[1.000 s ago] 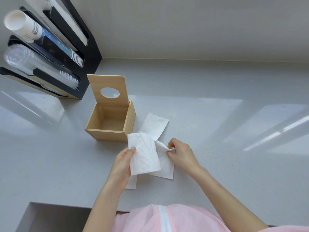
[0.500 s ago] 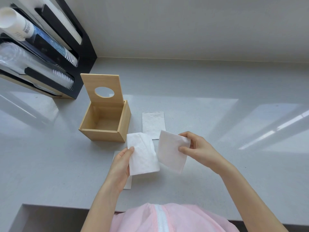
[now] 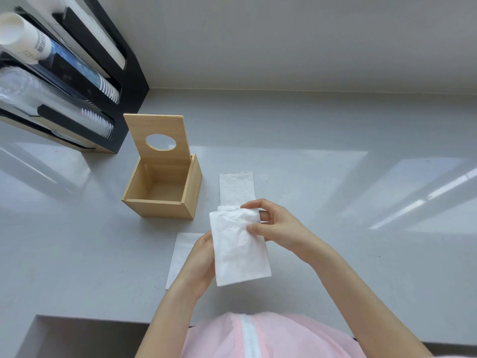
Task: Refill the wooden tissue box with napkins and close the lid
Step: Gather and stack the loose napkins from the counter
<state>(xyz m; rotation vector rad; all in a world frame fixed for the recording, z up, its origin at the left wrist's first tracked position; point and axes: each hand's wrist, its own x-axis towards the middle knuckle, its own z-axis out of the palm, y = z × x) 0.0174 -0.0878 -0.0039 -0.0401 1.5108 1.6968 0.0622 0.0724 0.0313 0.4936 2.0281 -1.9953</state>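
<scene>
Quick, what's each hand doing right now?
Left hand: closed on the napkin stack, gripping its left edge.
Right hand: closed on the same napkin stack, fingers pinching its top right corner.

Looks like a café/drinks service counter: black cup dispenser rack (image 3: 77, 81) w/ stacked paper cups (image 3: 105, 89) & clear plastic cups (image 3: 51, 109), grey worktop (image 3: 309, 177), wooden napkin box (image 3: 162, 189).

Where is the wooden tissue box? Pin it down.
Left of centre in the head view: the wooden tissue box sits open on the counter, beside the black cup dispenser.
</scene>
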